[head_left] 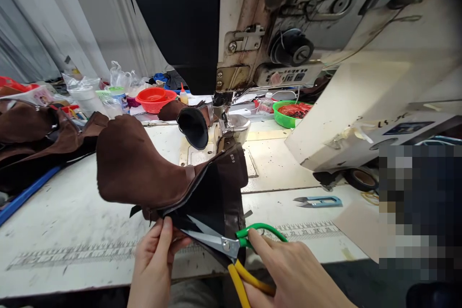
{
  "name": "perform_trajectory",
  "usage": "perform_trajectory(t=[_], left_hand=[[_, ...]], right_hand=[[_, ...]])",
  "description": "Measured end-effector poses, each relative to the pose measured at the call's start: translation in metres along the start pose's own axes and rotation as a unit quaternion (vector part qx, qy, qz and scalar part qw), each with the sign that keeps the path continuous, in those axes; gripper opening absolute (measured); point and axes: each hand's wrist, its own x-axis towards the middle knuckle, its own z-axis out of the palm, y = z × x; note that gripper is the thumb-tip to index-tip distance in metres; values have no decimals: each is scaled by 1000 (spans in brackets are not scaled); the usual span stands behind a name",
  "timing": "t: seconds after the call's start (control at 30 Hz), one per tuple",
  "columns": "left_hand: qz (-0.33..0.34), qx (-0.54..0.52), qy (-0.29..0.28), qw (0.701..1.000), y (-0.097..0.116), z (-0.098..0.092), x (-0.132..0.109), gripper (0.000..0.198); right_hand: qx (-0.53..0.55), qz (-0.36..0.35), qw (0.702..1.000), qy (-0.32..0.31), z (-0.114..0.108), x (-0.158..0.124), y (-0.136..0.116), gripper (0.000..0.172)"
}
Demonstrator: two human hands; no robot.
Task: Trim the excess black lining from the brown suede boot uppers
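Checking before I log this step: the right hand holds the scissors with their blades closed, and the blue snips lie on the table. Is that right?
Not quite: the head view shows the scissors with their blades open, not closed. The right hand does hold them, and the blue snips lie on the table.

The brown boot piece [140, 168], its black lining [212, 187] showing, lies open just beyond the left grip [160, 245], which pinches its near edge. Green-and-yellow-handled scissors [226, 245] sit in the right grip [288, 267], blades parted toward the left grip.
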Motion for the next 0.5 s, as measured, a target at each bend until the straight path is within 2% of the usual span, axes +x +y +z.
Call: perform_trajectory(t=[0.07,0.13,0.3,0.5], left_hand=[[-38,-12,-21,999,-5,-4,3,64],[-47,-14,-36,998,-10,-8,6,61],[-37,18,-70,997,-14,-12,8,59],[-5,-3,-85,996,-3,-10,8,60]], right_hand=[[-7,4,1000,6,1,0,1,32],[-9,5,1000,12,2,0,1,29],[-7,-2,999,41,8,3,-2,26],[-8,-12,998,59,17,4,-5,25]])
